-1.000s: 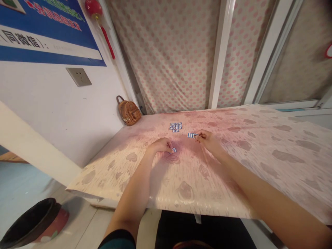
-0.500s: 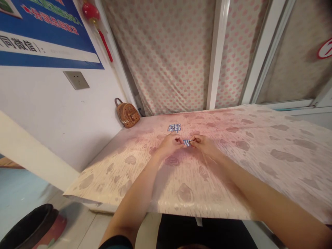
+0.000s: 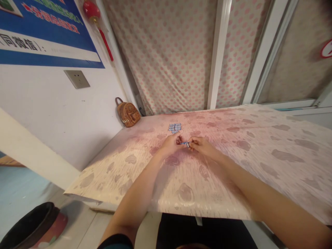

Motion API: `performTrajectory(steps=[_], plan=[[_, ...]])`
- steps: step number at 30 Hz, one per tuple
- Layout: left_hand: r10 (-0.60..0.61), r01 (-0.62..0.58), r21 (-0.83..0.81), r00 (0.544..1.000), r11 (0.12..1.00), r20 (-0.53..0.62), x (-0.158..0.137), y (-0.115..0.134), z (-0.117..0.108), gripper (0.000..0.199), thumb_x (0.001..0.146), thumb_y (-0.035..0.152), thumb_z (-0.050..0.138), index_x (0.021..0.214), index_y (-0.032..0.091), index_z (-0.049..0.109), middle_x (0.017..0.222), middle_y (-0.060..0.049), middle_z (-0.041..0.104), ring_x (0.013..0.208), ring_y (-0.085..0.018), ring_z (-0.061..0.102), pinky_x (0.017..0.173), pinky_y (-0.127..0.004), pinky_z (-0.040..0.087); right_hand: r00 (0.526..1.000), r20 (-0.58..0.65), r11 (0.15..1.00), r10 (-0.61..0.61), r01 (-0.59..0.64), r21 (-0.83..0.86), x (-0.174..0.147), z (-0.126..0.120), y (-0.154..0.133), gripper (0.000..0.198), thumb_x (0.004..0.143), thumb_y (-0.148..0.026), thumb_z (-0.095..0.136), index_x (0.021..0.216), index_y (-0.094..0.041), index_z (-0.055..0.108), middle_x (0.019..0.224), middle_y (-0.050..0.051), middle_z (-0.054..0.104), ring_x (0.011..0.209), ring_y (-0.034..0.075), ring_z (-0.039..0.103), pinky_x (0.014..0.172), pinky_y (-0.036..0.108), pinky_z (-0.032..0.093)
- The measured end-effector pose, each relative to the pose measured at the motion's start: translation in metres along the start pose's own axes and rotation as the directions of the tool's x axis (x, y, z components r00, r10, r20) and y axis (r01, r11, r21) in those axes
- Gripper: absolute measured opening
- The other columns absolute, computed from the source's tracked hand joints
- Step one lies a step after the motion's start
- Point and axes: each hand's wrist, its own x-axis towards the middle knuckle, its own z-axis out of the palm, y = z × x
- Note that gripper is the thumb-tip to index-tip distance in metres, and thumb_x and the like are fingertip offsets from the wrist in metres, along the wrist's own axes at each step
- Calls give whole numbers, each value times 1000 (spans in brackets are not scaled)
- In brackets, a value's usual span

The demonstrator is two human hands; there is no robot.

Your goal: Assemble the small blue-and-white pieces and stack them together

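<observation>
Both hands meet over the table, closed on a small blue-and-white piece (image 3: 185,143) whose exact kind I cannot make out. My left hand (image 3: 171,143) pinches its left end, with the fingers curled. At the other end, my right hand (image 3: 201,145) grips it between thumb and fingers. The piece is tilted, so mostly its edge shows, with a white part near the right fingertips. Just beyond my left hand, several small blue-and-white pieces (image 3: 175,127) lie flat in close rows on the patterned tablecloth (image 3: 185,192).
A small brown backpack (image 3: 128,113) leans by the wall at the table's back left corner. Behind the table hangs a dotted curtain (image 3: 166,58) beside a white frame post (image 3: 219,55). A dark-rimmed bin (image 3: 55,226) stands on the floor at lower left.
The piece between my hands has tipped, from showing its white-marked face to lying nearly edge-on. My fingers have shifted slightly around it. More of the near edge of the laid-out pieces shows.
</observation>
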Motion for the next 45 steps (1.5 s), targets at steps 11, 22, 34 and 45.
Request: performTrajectory(steps=[11,22,34,45], plan=[[-73,79,-317,997,945,30,2,-7,2,40,74,32,82,106,13,68,81,-4,68,77,-15,64,76,-27,48,994,-108,996,-26,34,77,-1,-2,-1,42,79,-60,68,71,-20,62,68,2,67,60,16,61,63,30,49],[40,-39,-277,999,960,0,2,-6,7,48,76,30,80,120,16,68,93,-7,70,86,-17,66,85,-31,51,990,-143,988,-5,26,150,-4,-6,-8,32,83,-49,64,73,-18,62,72,2,64,66,16,60,69,30,47],[65,-73,-228,997,971,-42,3,-9,5,30,82,26,74,109,14,73,94,-9,74,86,-19,68,82,-31,52,992,-121,981,26,-2,193,-5,-5,-9,34,81,-50,68,70,-18,63,71,3,66,66,16,59,68,29,46],[-216,175,-498,976,849,-27,7,-5,11,38,71,43,83,87,11,71,80,-9,73,68,-14,65,70,-28,50,978,-199,995,-65,79,67,0,0,-6,30,82,-49,63,74,-21,61,66,1,64,59,16,59,61,29,48]])
